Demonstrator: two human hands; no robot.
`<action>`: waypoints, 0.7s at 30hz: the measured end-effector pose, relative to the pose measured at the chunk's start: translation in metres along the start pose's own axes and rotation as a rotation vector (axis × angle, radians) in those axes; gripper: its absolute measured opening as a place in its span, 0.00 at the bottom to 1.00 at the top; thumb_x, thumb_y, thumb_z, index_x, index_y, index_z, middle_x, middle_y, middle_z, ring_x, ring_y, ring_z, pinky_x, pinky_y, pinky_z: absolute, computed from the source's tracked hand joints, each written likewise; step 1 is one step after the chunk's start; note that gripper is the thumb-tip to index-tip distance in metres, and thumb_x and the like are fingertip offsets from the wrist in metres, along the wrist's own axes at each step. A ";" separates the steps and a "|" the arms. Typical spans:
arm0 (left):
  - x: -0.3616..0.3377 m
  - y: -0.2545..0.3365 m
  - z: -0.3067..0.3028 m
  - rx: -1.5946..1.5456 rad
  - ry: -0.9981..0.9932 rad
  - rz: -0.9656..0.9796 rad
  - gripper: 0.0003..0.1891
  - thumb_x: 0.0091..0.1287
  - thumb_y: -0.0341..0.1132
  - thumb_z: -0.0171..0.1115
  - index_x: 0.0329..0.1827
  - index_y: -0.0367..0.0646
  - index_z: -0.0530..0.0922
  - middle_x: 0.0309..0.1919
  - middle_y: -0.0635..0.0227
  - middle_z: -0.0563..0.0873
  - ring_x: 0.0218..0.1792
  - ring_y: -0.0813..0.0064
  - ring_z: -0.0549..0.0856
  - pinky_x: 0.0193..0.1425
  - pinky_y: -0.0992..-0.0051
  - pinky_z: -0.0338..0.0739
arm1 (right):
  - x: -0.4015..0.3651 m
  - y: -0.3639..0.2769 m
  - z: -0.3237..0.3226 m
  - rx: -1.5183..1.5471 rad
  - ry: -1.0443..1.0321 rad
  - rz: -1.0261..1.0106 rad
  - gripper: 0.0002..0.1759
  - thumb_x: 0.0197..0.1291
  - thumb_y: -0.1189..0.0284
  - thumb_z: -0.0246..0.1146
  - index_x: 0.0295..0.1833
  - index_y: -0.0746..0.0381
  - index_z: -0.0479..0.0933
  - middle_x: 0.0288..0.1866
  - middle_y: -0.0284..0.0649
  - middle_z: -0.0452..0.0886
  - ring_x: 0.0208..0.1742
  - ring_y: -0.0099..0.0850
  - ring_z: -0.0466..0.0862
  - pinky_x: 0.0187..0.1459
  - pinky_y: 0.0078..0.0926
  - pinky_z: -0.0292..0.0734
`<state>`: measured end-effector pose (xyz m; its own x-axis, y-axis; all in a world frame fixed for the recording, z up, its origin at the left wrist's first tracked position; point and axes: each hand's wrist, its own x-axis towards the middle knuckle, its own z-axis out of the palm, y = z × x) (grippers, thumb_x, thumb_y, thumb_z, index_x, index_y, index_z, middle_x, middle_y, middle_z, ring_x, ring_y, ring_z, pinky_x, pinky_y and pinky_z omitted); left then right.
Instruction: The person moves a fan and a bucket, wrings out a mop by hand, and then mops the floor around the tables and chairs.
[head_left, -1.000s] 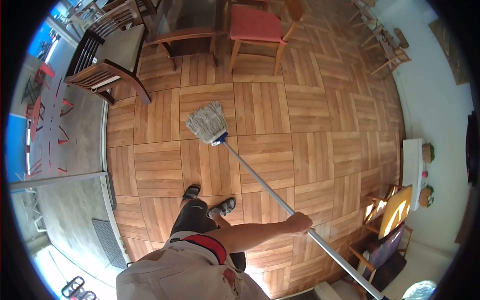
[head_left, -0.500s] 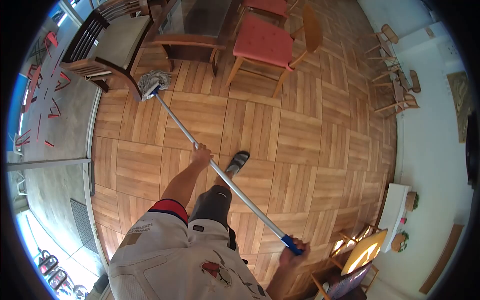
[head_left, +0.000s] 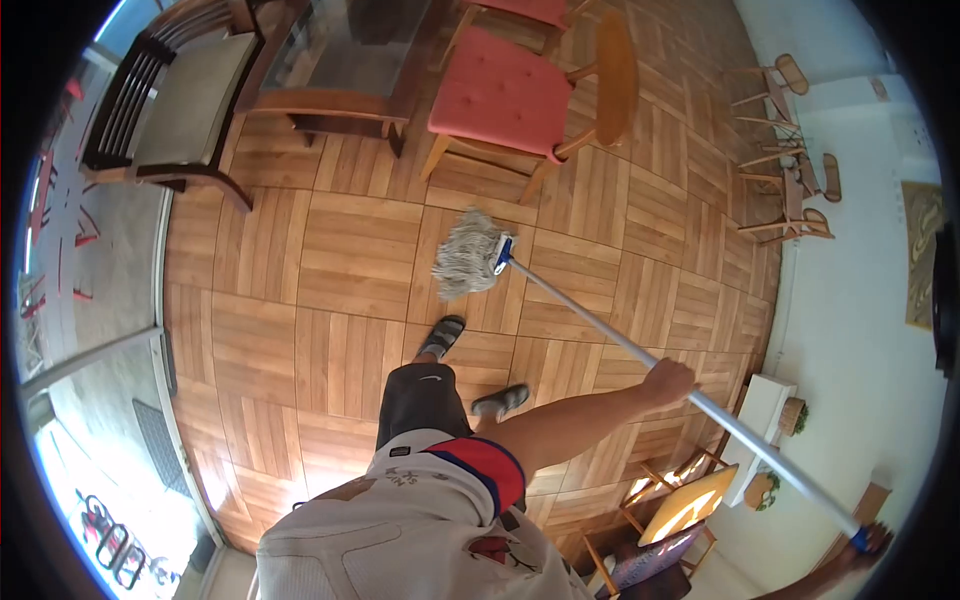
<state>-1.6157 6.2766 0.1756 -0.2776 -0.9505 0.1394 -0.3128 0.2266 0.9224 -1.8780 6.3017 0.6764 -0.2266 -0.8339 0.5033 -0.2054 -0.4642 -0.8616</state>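
Observation:
A string mop rests its grey head [head_left: 468,266] on the wooden parquet floor [head_left: 340,250], just in front of the red-cushioned chair [head_left: 505,95]. Its metal handle [head_left: 590,325] slants down to the lower right. My left hand [head_left: 668,381] grips the handle about halfway along, arm stretched out from a red-edged sleeve. My right hand [head_left: 868,541] holds the blue-capped end of the handle at the frame's lower right edge, partly cut off. My sandalled feet [head_left: 441,336] stand just behind the mop head.
A glass-topped table [head_left: 345,50] and a dark wooden chair [head_left: 170,110] stand at the top left. Folding wooden chairs [head_left: 790,190] lean by the right wall. A white bench [head_left: 760,420] and a yellow board [head_left: 685,510] sit lower right. A doorway threshold [head_left: 165,330] runs along the left.
The mop head swept from the upper left by the dark chair to the middle, in front of the red chair. My left arm swung right with the handle, and the view turned.

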 end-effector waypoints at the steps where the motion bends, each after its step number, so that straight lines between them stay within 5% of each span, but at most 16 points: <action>1: 0.008 -0.004 -0.009 0.005 0.013 -0.050 0.16 0.64 0.45 0.53 0.26 0.45 0.82 0.23 0.62 0.82 0.31 0.61 0.83 0.35 0.61 0.73 | 0.061 0.006 -0.056 0.160 -0.540 0.237 0.20 0.69 0.72 0.42 0.20 0.55 0.52 0.17 0.31 0.52 0.20 0.23 0.54 0.31 0.25 0.60; 2: 0.015 -0.007 -0.017 0.011 0.028 -0.102 0.16 0.64 0.44 0.53 0.26 0.45 0.82 0.23 0.62 0.82 0.31 0.61 0.83 0.35 0.62 0.74 | 0.084 0.022 -0.031 0.212 -0.617 0.277 0.20 0.69 0.73 0.41 0.20 0.55 0.51 0.16 0.31 0.51 0.21 0.23 0.53 0.31 0.25 0.59; 3: 0.019 -0.014 -0.028 0.025 0.048 -0.149 0.15 0.64 0.44 0.53 0.27 0.46 0.82 0.23 0.62 0.82 0.31 0.61 0.83 0.35 0.62 0.74 | 0.084 0.036 0.016 0.041 -0.018 0.175 0.21 0.68 0.74 0.42 0.19 0.55 0.50 0.16 0.31 0.50 0.21 0.23 0.53 0.30 0.26 0.57; 4: 0.017 -0.025 -0.038 0.062 0.088 -0.173 0.14 0.64 0.44 0.53 0.28 0.47 0.82 0.24 0.63 0.83 0.31 0.61 0.83 0.36 0.62 0.74 | 0.107 0.058 0.018 0.260 -0.412 0.280 0.21 0.68 0.75 0.42 0.18 0.55 0.50 0.16 0.31 0.51 0.21 0.24 0.52 0.31 0.26 0.56; 6: -0.010 -0.052 -0.055 0.128 0.160 -0.239 0.11 0.63 0.42 0.54 0.30 0.49 0.82 0.26 0.63 0.83 0.32 0.61 0.83 0.36 0.63 0.75 | 0.117 0.115 0.061 0.371 -0.634 0.314 0.21 0.67 0.74 0.43 0.18 0.55 0.51 0.15 0.31 0.52 0.20 0.23 0.52 0.30 0.26 0.54; 7: -0.029 -0.072 -0.064 0.118 0.226 -0.270 0.09 0.62 0.41 0.55 0.32 0.50 0.82 0.27 0.64 0.83 0.33 0.61 0.83 0.37 0.62 0.75 | 0.104 0.150 0.082 0.217 -0.278 0.214 0.21 0.67 0.75 0.40 0.18 0.53 0.53 0.14 0.29 0.52 0.19 0.23 0.53 0.29 0.24 0.55; 8: -0.052 -0.096 -0.069 0.105 0.297 -0.304 0.07 0.60 0.40 0.56 0.34 0.52 0.82 0.29 0.65 0.83 0.34 0.61 0.83 0.38 0.61 0.75 | 0.080 0.178 0.116 0.247 -0.296 0.277 0.21 0.67 0.73 0.42 0.17 0.53 0.54 0.13 0.29 0.53 0.18 0.22 0.54 0.28 0.24 0.56; 9: -0.076 -0.123 -0.081 0.081 0.230 -0.554 0.07 0.57 0.37 0.57 0.36 0.52 0.82 0.31 0.64 0.82 0.36 0.61 0.82 0.40 0.60 0.75 | 0.046 0.203 0.155 0.213 -0.167 0.331 0.21 0.66 0.72 0.44 0.17 0.53 0.54 0.13 0.29 0.53 0.18 0.22 0.55 0.26 0.24 0.56; 11: -0.161 -0.172 -0.099 0.124 0.615 -0.541 0.05 0.51 0.30 0.57 0.30 0.46 0.80 0.31 0.57 0.80 0.41 0.58 0.78 0.42 0.60 0.75 | -0.027 0.270 0.204 0.319 -0.150 0.422 0.21 0.65 0.67 0.46 0.17 0.52 0.53 0.12 0.30 0.54 0.18 0.25 0.58 0.25 0.25 0.58; 12: -0.206 -0.225 -0.086 0.438 0.619 -0.716 0.06 0.48 0.29 0.60 0.29 0.44 0.77 0.31 0.56 0.78 0.41 0.56 0.77 0.46 0.59 0.73 | -0.079 0.287 0.235 0.364 -0.128 0.584 0.22 0.65 0.65 0.47 0.17 0.52 0.54 0.12 0.31 0.57 0.18 0.27 0.63 0.25 0.26 0.62; 13: -0.257 -0.237 -0.115 0.409 0.606 -0.769 0.08 0.45 0.31 0.62 0.29 0.44 0.76 0.32 0.58 0.77 0.41 0.55 0.76 0.49 0.60 0.71 | -0.132 0.300 0.265 0.357 -0.002 0.675 0.20 0.63 0.67 0.50 0.17 0.53 0.58 0.13 0.31 0.59 0.19 0.27 0.64 0.25 0.28 0.65; 14: -0.306 -0.260 -0.120 0.612 0.615 -0.769 0.10 0.46 0.35 0.63 0.32 0.42 0.77 0.34 0.57 0.78 0.41 0.56 0.76 0.51 0.61 0.70 | -0.176 0.343 0.259 0.258 -0.101 0.668 0.18 0.63 0.66 0.50 0.18 0.54 0.62 0.14 0.33 0.66 0.21 0.29 0.70 0.28 0.30 0.70; 15: -0.343 -0.273 -0.125 0.776 0.758 -0.869 0.12 0.52 0.40 0.62 0.34 0.41 0.79 0.34 0.56 0.79 0.41 0.56 0.76 0.54 0.63 0.69 | -0.234 0.319 0.293 0.305 -0.031 0.792 0.20 0.64 0.62 0.51 0.20 0.56 0.65 0.16 0.35 0.69 0.22 0.31 0.72 0.28 0.33 0.71; 16: -0.373 -0.279 -0.149 0.661 0.550 -1.086 0.17 0.55 0.47 0.61 0.32 0.40 0.81 0.30 0.55 0.82 0.39 0.55 0.79 0.53 0.63 0.70 | -0.271 0.341 0.287 0.439 -0.032 0.999 0.19 0.65 0.58 0.52 0.25 0.57 0.65 0.16 0.34 0.67 0.22 0.30 0.70 0.33 0.32 0.69; 21: -0.406 -0.206 -0.166 0.541 -0.153 -1.058 0.22 0.57 0.53 0.57 0.21 0.41 0.82 0.21 0.52 0.82 0.30 0.51 0.83 0.39 0.57 0.76 | -0.297 0.315 0.225 0.444 -0.027 1.117 0.14 0.63 0.61 0.57 0.32 0.59 0.67 0.28 0.36 0.68 0.34 0.31 0.71 0.44 0.33 0.69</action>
<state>-1.2878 6.5804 -0.0107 0.2542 -0.6925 -0.6751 -0.7822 -0.5577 0.2777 -1.6609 6.3357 0.2411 -0.0492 -0.8445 -0.5332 0.4391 0.4612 -0.7710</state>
